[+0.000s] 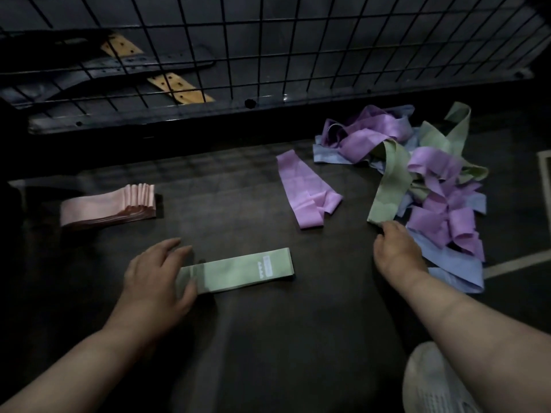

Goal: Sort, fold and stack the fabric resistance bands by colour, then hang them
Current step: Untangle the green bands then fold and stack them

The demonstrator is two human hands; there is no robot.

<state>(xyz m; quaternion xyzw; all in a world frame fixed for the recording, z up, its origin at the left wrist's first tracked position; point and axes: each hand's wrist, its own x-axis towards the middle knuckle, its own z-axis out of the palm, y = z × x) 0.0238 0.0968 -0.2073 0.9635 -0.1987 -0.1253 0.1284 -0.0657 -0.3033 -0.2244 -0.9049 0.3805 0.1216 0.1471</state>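
Right hand [398, 251] grips loose green band [390, 180], dark floor [253, 338] (mesh [225, 59] behind).

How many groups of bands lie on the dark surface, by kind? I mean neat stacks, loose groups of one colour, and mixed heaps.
Neat stacks: 2, the pink stack and the green stack
Loose one-colour groups: 1, the purple bands
Mixed heaps: 1, the tangled heap, whose green band the right hand holds
Total: 4
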